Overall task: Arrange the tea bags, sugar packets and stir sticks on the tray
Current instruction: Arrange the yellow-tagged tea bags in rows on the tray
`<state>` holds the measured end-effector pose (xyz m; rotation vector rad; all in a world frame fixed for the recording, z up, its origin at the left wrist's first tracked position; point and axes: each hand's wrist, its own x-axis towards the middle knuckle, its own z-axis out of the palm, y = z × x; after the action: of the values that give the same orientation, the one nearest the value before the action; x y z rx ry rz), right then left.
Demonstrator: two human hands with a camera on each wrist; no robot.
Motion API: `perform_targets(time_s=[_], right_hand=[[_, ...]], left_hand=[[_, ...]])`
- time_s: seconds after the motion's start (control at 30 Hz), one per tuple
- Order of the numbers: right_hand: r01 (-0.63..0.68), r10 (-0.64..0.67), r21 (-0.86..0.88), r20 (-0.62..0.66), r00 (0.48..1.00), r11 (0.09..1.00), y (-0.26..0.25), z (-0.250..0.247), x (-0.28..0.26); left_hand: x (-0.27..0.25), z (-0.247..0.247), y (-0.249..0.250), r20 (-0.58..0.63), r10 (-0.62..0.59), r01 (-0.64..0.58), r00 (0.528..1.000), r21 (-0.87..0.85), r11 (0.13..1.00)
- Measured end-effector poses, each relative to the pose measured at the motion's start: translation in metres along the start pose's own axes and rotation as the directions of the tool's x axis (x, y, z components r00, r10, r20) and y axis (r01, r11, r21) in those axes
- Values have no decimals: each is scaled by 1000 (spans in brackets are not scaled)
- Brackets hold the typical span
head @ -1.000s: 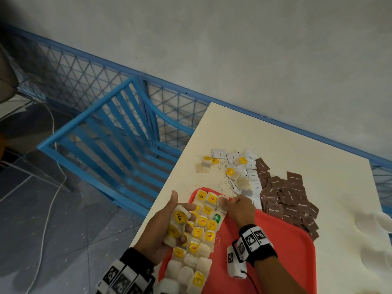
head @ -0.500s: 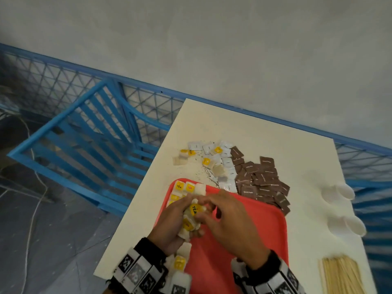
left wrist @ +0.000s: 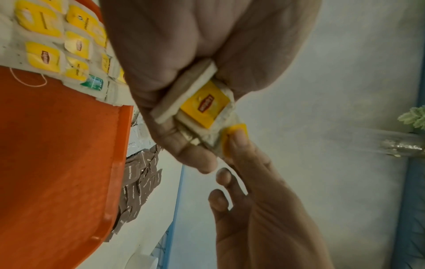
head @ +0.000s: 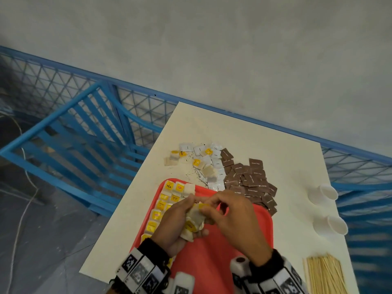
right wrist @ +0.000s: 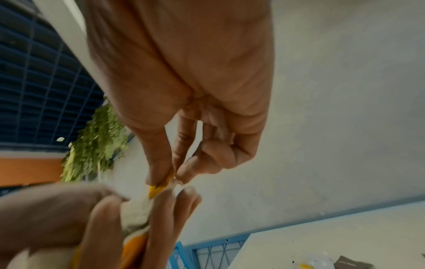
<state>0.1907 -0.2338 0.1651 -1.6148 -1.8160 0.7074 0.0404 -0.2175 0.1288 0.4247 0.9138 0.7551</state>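
Above the red tray [head: 250,236] my left hand [head: 180,221] grips a small stack of tea bags [head: 194,223] with yellow tags [left wrist: 204,105]. My right hand [head: 231,211] pinches the yellow tag of the top tea bag [left wrist: 234,140] between thumb and forefinger [right wrist: 161,174]. Rows of tea bags [head: 165,200] lie along the tray's left side. Loose tea bags and white sugar packets [head: 212,164] lie on the table beyond the tray, with brown sugar packets [head: 252,181] to their right. A bundle of wooden stir sticks [head: 324,274] lies at the front right.
Two white paper cups [head: 324,194] [head: 333,224] lie on their sides at the right of the cream table [head: 275,145]. Blue metal railing [head: 74,128] stands left of and behind the table. A grey wall rises behind. Tea crumbs speckle the table near the loose bags.
My right hand left the tray's tea bag rows and came to the stack in my left hand, pinching its top tag. The head view swung right, bringing cups and stir sticks into sight.
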Motion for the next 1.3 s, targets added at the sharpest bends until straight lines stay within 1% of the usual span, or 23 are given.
perform_targets(time_s=[0.07, 0.17, 0.2, 0.3, 0.4, 0.57, 0.6, 0.63, 0.73, 0.77, 0.8, 0.9, 0.93, 1.0, 1.07, 1.1, 1.2, 1.23, 1.27, 1.3], right_hand=[[-47, 46, 103, 12, 999, 994, -2, -12, 5], [-127, 97, 259, 124, 988, 958, -5, -29, 14], [-149, 110, 308, 140, 984, 940, -6, -34, 18], [-170, 121, 420, 141, 982, 891, -13, -49, 26], [-157, 111, 407, 135, 985, 900, -19, -55, 29], [-184, 105, 368, 224, 969, 911, -31, -46, 21], [-173, 94, 376, 219, 971, 910, -35, -45, 20], [-150, 80, 396, 188, 979, 906, -40, -47, 20], [-46, 46, 502, 12, 999, 864, -57, -65, 27], [-24, 41, 529, -21, 999, 848, -64, -73, 30], [-6, 29, 545, -34, 999, 838, -71, -80, 32], [25, -17, 594, -19, 1000, 804, -92, -95, 38], [35, -26, 616, -24, 999, 787, -96, -99, 39], [61, -27, 637, -63, 998, 768, -101, -106, 42], [60, -5, 605, -92, 996, 794, -101, -112, 42], [47, 14, 583, -99, 995, 811, -99, -115, 41], [-10, 84, 553, -108, 991, 833, -91, -122, 38], [-25, 105, 554, -112, 988, 832, -89, -123, 38], [-37, 126, 559, -121, 985, 828, -86, -125, 38], [-44, 143, 564, -131, 981, 824, -85, -125, 38]], left_hand=[[-1, 0, 1, 3, 7, -8, 1000, 10, 1000], [-2, 0, 4, 7, 40, -40, 999, 45, 998], [-3, 0, 6, 16, 46, -47, 999, 44, 998], [-4, 0, 14, 55, 60, -62, 997, 37, 997], [-5, -1, 20, 74, 82, -84, 994, 33, 996], [-6, -2, 23, -8, 129, -129, 992, 43, 991], [-5, -4, 22, -27, 134, -132, 991, 50, 990], [-4, -6, 21, -40, 133, -131, 990, 52, 990], [-3, -12, 19, -60, 87, -87, 994, 5, 996], [-4, -13, 19, -50, 61, -62, 997, -12, 998], [-4, -14, 18, -26, 38, -38, 999, -18, 999], [-2, -16, 15, 64, -15, 15, 998, 9, 1000], [0, -17, 13, 70, -26, 23, 997, 50, 998], [3, -18, 13, 25, -19, 15, 999, 170, 985], [2, -18, 18, -25, 39, -30, 999, 288, 957], [1, -16, 22, -15, 82, -72, 997, 337, 939], [-8, -3, 42, 82, 223, -236, 971, 442, 865], [-11, 3, 48, 104, 279, -294, 955, 480, 827], [-13, 11, 54, 128, 348, -361, 929, 531, 767], [-15, 19, 58, 160, 423, -430, 892, 588, 685]])
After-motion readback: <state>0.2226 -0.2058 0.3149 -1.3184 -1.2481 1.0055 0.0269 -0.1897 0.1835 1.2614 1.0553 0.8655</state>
